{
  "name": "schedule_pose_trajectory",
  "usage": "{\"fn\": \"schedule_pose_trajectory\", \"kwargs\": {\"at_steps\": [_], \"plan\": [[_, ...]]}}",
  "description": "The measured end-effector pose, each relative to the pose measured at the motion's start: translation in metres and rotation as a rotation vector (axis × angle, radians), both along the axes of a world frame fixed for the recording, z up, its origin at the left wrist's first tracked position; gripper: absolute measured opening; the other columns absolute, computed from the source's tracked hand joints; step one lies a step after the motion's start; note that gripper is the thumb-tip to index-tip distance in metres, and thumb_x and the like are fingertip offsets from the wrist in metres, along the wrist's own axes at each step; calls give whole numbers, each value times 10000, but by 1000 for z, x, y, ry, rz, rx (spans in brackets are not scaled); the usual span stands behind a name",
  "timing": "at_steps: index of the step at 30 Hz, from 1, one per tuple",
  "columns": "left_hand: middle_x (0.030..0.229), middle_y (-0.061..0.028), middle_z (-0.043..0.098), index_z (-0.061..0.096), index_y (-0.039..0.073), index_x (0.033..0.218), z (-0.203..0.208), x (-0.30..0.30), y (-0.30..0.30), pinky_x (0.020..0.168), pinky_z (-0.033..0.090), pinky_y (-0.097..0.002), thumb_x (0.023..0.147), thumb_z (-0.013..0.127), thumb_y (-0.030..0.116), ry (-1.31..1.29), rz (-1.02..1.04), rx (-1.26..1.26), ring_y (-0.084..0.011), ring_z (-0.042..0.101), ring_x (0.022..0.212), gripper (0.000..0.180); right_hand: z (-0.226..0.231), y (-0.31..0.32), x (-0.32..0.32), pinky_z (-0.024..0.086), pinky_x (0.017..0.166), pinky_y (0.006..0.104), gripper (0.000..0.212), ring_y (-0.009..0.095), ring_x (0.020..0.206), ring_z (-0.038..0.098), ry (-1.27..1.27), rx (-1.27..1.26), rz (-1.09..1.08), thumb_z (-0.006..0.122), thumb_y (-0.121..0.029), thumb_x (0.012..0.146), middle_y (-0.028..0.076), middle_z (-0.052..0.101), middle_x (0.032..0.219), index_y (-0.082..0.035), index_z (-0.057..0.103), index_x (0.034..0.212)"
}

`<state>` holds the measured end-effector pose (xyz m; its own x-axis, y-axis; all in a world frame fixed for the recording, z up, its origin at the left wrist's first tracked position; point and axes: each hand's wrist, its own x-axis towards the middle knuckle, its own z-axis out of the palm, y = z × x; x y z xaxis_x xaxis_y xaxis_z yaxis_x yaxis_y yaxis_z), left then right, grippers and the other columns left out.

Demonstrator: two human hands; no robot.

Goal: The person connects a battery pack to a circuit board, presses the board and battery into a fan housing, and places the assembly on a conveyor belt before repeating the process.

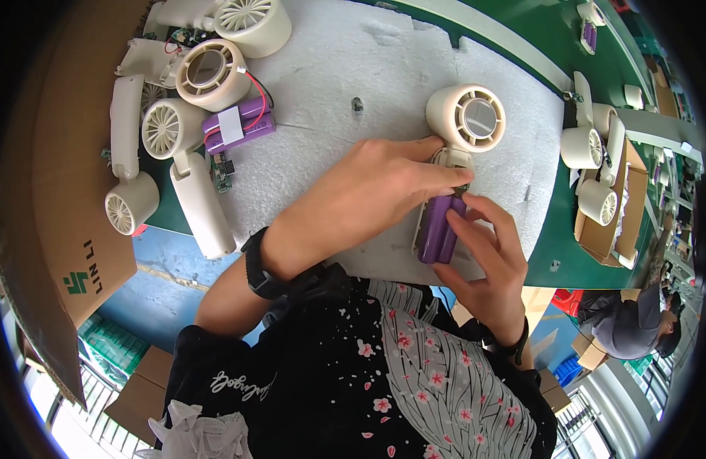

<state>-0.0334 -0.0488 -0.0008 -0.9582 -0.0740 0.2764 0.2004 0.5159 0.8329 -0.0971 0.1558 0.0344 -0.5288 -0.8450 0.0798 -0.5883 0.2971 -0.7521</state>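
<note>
A cream handheld fan (466,118) lies on a white foam sheet (330,69), its round head pointing away from me and its handle opened. Inside the handle sits a purple battery pack (438,229) of side-by-side cells. My left hand (391,180) reaches across from the left and grips the fan's neck, thumb and fingers closed round the top of the handle. The fingers of my right hand (486,256) close on the lower part of the battery pack from the right. Part of a green circuit board (461,189) shows by my left fingertips.
Several cream fans, among them one fan (173,126), crowd the left beside a loose purple battery pack (240,125) with red and black wires and a small circuit board (221,172). A cardboard box (62,191) stands at far left. More fans and an open carton (636,199) are at right; a person (632,321) works beyond.
</note>
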Motion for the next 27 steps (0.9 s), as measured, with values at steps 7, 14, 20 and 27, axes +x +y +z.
{"fn": "schedule_pose_trajectory", "kwargs": {"at_steps": [7, 14, 20, 27], "plan": [[1033, -225, 646, 687, 77, 1101, -4, -1, 1, 719, 554, -392, 787, 644, 49, 116, 1, 13, -365, 666, 803, 318, 5, -1, 3, 568, 817, 353, 574, 299, 995, 646, 125, 49, 13, 790, 108, 517, 207, 542, 1340, 30, 669, 1072], [1159, -232, 640, 699, 130, 1147, 1, 0, -2, 783, 565, -374, 841, 681, 90, -16, -26, 68, -369, 673, 951, 310, 8, -5, 5, 561, 819, 364, 531, 315, 1000, 644, 169, 90, 11, 793, 97, 504, 213, 559, 1335, 27, 687, 1019], [1168, -208, 648, 703, 134, 1143, 1, 1, -2, 786, 569, -357, 806, 735, 115, -46, -16, 118, -349, 681, 948, 339, 9, -3, -6, 560, 801, 361, 513, 319, 996, 645, 152, 114, 74, 800, 83, 499, 210, 569, 1331, 21, 700, 998], [1174, -187, 657, 705, 135, 1147, 2, 0, -2, 802, 574, -337, 686, 825, 132, -82, -11, 108, -316, 695, 950, 476, 2, -4, -4, 558, 743, 361, 442, 312, 960, 655, 137, 50, 30, 812, 60, 506, 199, 567, 1301, -7, 645, 909]]}}
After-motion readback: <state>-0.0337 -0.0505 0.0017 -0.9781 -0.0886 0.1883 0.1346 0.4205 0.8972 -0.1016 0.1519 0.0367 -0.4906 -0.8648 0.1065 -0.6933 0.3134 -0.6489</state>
